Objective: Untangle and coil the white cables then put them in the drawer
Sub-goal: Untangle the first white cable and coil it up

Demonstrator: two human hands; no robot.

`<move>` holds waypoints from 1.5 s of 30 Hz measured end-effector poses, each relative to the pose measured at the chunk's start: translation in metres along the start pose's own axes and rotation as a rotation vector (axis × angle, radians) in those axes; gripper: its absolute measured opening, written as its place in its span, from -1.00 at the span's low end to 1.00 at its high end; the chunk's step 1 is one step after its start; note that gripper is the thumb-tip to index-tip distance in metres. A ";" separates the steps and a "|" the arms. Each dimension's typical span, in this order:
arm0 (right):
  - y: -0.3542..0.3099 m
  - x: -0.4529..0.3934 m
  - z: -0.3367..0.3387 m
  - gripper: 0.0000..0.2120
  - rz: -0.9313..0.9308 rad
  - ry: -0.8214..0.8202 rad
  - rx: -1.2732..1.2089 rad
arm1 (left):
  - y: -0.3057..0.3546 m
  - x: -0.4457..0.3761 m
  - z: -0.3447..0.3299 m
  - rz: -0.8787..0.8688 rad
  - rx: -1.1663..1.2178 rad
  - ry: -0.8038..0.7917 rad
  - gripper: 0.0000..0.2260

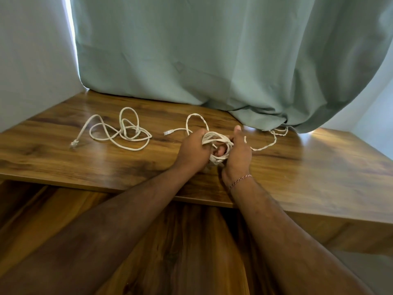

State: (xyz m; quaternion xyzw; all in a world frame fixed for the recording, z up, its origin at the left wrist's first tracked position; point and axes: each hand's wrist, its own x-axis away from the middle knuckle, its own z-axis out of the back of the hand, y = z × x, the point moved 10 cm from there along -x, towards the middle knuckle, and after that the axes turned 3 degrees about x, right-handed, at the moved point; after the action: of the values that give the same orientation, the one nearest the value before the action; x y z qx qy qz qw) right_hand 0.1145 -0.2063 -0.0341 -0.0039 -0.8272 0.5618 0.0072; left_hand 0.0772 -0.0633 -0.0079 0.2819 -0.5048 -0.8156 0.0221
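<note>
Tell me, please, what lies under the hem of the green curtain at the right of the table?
A twisted white cable trailing from the coil in both hands runs under the curtain; a few loops show at the hem, the rest is covered.

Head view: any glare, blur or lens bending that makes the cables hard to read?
Head view: glare patches on the table right of the hands and a bright strip at the curtain edge; the table's lines bow from the wide-angle lens; loose cable is sharp against the wood; coil between left hand and right hand is partly hidden by fingers.
</note>
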 end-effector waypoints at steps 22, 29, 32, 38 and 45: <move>-0.061 0.025 -0.032 -0.80 0.861 -0.087 0.878 | -0.030 0.000 0.002 0.356 0.843 0.002 -0.71; -0.018 0.052 -0.073 -0.77 0.945 -0.433 1.379 | -0.054 0.000 0.004 0.542 0.969 0.127 -0.79; -0.013 0.055 -0.081 -0.79 0.973 -0.437 1.453 | -0.061 0.001 0.006 0.588 0.918 0.138 -0.78; -0.004 0.064 -0.075 -0.78 0.932 -0.620 1.363 | -0.093 -0.012 0.041 0.746 1.000 0.338 -0.71; 0.004 0.044 -0.048 -0.83 0.737 -0.569 1.321 | -0.084 -0.012 0.031 0.689 0.984 0.236 -0.66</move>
State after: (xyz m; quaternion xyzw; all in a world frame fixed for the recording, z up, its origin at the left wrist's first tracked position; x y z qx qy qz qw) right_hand 0.0717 -0.1593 -0.0200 -0.1283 -0.2402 0.8802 -0.3886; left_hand 0.0930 0.0073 -0.0629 0.1678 -0.8787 -0.3959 0.2075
